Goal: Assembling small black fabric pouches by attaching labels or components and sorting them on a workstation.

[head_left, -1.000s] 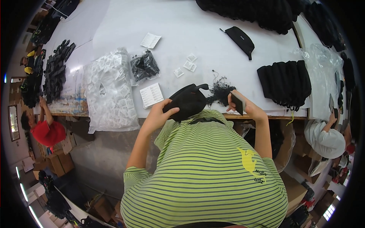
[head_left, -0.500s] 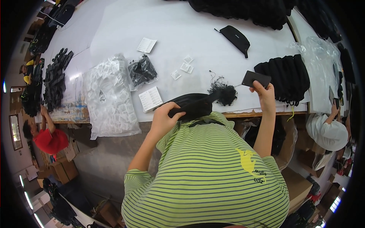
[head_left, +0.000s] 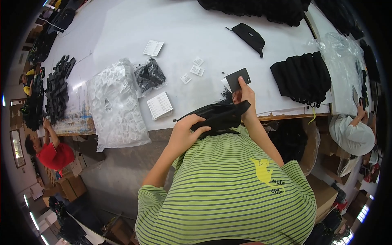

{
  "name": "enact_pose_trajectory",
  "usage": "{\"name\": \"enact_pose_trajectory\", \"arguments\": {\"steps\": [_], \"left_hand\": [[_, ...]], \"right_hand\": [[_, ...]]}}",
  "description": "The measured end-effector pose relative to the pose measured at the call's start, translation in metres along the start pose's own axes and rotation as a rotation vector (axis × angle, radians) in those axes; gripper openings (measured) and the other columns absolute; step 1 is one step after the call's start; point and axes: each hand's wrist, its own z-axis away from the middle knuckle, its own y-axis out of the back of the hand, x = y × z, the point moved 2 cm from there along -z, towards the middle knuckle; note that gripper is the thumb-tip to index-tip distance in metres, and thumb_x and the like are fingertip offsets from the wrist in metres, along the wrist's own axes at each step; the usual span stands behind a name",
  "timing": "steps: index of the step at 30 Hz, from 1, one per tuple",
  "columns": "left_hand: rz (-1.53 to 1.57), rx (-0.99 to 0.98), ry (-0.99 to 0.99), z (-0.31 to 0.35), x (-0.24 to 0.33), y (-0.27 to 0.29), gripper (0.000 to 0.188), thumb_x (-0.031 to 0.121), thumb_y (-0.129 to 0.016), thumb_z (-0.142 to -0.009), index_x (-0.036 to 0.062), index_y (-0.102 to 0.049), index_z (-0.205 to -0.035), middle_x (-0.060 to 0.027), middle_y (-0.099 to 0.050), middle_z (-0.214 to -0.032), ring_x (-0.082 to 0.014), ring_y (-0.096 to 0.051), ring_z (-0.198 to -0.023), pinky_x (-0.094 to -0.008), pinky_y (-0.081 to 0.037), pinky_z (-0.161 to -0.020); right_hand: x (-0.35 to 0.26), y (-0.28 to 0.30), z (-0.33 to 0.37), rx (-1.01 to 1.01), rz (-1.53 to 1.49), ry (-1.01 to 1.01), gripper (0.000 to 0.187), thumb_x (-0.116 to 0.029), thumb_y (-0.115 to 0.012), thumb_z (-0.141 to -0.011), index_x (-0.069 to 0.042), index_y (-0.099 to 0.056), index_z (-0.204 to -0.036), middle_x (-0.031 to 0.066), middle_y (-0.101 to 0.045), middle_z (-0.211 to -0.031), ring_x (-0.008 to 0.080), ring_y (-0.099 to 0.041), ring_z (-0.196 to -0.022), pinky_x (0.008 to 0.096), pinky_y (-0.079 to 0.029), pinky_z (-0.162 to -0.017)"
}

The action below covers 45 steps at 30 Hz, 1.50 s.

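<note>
My left hand (head_left: pixel 188 132) grips the near left side of a black fabric pouch (head_left: pixel 220 115) held close to my body at the table's front edge. In my right hand (head_left: pixel 246 96) is a black hang tag (head_left: pixel 237 79), pinched by its edge above the far right end of the pouch. A white piece shows behind the tag's left side. Just beyond the pouch, a tangle of thin black cords (head_left: pixel 226 96) is partly hidden by the pouch and my right hand. Another black pouch (head_left: pixel 249 37) lies flat farther back.
To the left lie a large clear bag of white labels (head_left: pixel 116 106), a small bag of black pieces (head_left: pixel 150 75), and printed cards (head_left: pixel 159 105). Several small white labels (head_left: pixel 197 70) lie mid-table. Stacked black pouches (head_left: pixel 302 79) are at right. Other people work at both sides.
My right hand has brought the black tag left, to the pouch's far right end. The pouch has shifted right and now covers most of the cord tangle. The view has moved slightly.
</note>
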Motion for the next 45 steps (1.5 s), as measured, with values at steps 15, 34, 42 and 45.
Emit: {"name": "enact_pose_trajectory", "arguments": {"steps": [15, 34, 42, 45], "left_hand": [[0.042, 0.069, -0.039, 0.015, 0.002, -0.01, 0.02, 0.013, -0.072, -0.072, 0.0014, -0.062, -0.085, -0.0104, -0.059, -0.074, -0.0257, -0.058, -0.073, -0.0316, -0.045, -0.066], [-0.323, -0.212, -0.524, -0.05, 0.012, -0.009, 0.017, 0.017, -0.07, -0.075, 0.0063, -0.064, -0.087, -0.0078, -0.06, -0.101, -0.0262, -0.054, -0.097, -0.039, -0.041, -0.09], [-0.027, 0.314, -0.007, -0.147, -0.122, -0.02, 0.029, 0.021, -0.07, -0.078, 0.0039, -0.064, -0.1, -0.0069, -0.062, -0.093, -0.0273, -0.053, -0.098, -0.0386, -0.04, -0.089], [-0.507, 0.596, 0.029, -0.154, -0.188, -0.027, 0.029, 0.017, -0.069, -0.078, 0.0055, -0.062, -0.104, -0.0059, -0.06, -0.103, -0.0304, -0.05, -0.104, -0.0402, -0.04, -0.089]], "right_hand": [[0.011, -0.006, 0.004, -0.095, 0.063, 0.034, 0.037, -0.033, -0.066, -0.088, -0.012, -0.052, -0.062, -0.0092, -0.039, -0.053, 0.0009, -0.03, -0.044, 0.0208, -0.02, -0.042], [-0.045, -0.014, 0.017, -0.82, 1.705, 0.617, 0.033, -0.041, -0.067, -0.079, -0.008, -0.071, -0.077, 0.0092, -0.059, -0.055, 0.0266, -0.058, -0.054, 0.0362, -0.045, -0.055], [-0.067, 0.016, 0.006, -0.801, 1.46, 0.322, 0.035, -0.04, -0.071, -0.075, -0.008, -0.072, -0.088, 0.0126, -0.065, -0.066, 0.0277, -0.063, -0.061, 0.0351, -0.049, -0.06], [-0.072, 0.017, 0.005, -0.757, 1.45, 0.338, 0.03, -0.035, -0.073, -0.074, -0.009, -0.072, -0.088, 0.0111, -0.065, -0.064, 0.0272, -0.063, -0.06, 0.034, -0.049, -0.06]]}}
